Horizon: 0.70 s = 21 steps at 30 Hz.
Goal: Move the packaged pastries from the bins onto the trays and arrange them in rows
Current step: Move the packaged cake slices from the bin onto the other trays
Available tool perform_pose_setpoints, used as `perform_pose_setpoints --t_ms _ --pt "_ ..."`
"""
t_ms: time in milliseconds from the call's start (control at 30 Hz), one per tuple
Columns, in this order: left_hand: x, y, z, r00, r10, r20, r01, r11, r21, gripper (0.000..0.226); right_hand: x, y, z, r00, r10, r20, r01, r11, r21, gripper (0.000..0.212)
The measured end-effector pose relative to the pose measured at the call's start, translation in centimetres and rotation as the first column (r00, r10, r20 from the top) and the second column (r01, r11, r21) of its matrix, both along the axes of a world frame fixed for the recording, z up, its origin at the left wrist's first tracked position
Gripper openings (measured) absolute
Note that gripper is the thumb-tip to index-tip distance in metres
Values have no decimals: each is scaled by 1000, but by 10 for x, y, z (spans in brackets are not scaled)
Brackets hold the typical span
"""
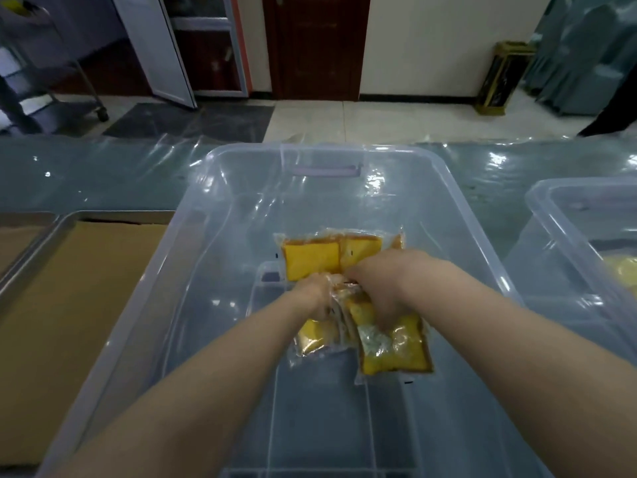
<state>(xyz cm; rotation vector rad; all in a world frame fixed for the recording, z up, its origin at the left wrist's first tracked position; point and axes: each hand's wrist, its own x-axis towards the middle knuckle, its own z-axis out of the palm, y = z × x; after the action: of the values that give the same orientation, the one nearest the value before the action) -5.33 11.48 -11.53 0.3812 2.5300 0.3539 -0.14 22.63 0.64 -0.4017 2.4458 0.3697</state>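
Work is inside the clear bin (pixel 344 201): the left hand (pixel 315 298) grips a few packed pastries (pixel 317 334), the right hand (pixel 375 288) grips another pack (pixel 396 346). Beyond them in the bin lie more packs (pixel 310 258). Left of the bin, the tray (pixel 120 216) shows no pastry; the task seems barely started.

Yellow pastry pkgs in clear bin, trays lying at 9 o'clock

Clear plastic bin (pixel 241 188) is sitting ctr frame. Two flat pkgs (pixel 312 258) of yellow slices in clear wrap are lying side by side on its floor, toward 12 o'clock. Just below them, left hand (pixel 315 294) is gripping a bunched pkg (pixel 315 334) and right hand (pixel 375 288) is gripping a larger pkg (pixel 396 346), both tilted. 2nd bin (pixel 558 215) at 3 o'clock is holding a yellow pkg (pixel 620 274). Steel tray (pixel 113 215) w/ brown paper liner is lying at 9 o'clock, touching the edge of a 2nd tray (pixel 20 219).
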Motion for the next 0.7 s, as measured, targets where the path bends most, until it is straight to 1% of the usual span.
perform_pose_setpoints --t_ms 67,133,233,333,400,467,533,567,600,633,667,700 --pt "4 -1 1 997 42 -62 -43 999 -10 47 -2 1 2 1000 0 0 0 1000 2 74" --pt "10 -2 3 994 22 -110 -19 999 29 52 -2 4 4 1000 -20 2 20 1000 -1 77" --pt "14 -1 0 998 -11 -59 15 997 81 55 -1 7 5 999 -45 2 45 999 -7 73" --pt "12 -1 -6 998 -40 -41 41 999 26 63 1 4 3 998 -47 30 47 999 6 72" --pt "8 -3 -6 995 -77 -69 75 997 -35 63 1 3 0 998 -55 39 55 998 8 73" --pt "0 -7 -7 983 -106 -152 91 991 -99 53 1 3 -1 998 -58 38 58 998 11 74" --pt "-8 -10 -5 961 -102 -259 70 989 -131 44 0 3 -1 998 -56 35 56 998 13 75" --pt "-11 -12 -2 935 -100 -339 55 989 -140 39 -1 3 -1 998 -59 36 59 998 12 74" --pt "-11 -13 0 889 -111 -444 49 988 -147 34 -1 3 -1 997 -64 37 64 998 12 71" --pt "-12 -14 4 820 -132 -557 52 986 -157 31 0 3 0 997 -68 40 68 998 11 69" --pt "-12 -17 6 732 -168 -661 64 982 -179 29 0 2 0 997 -70 45 70 998 11 66" --pt "-12 -19 7 651 -218 -727 83 973 -217 27 0 1 0 996 -70 49 69 998 13 66"
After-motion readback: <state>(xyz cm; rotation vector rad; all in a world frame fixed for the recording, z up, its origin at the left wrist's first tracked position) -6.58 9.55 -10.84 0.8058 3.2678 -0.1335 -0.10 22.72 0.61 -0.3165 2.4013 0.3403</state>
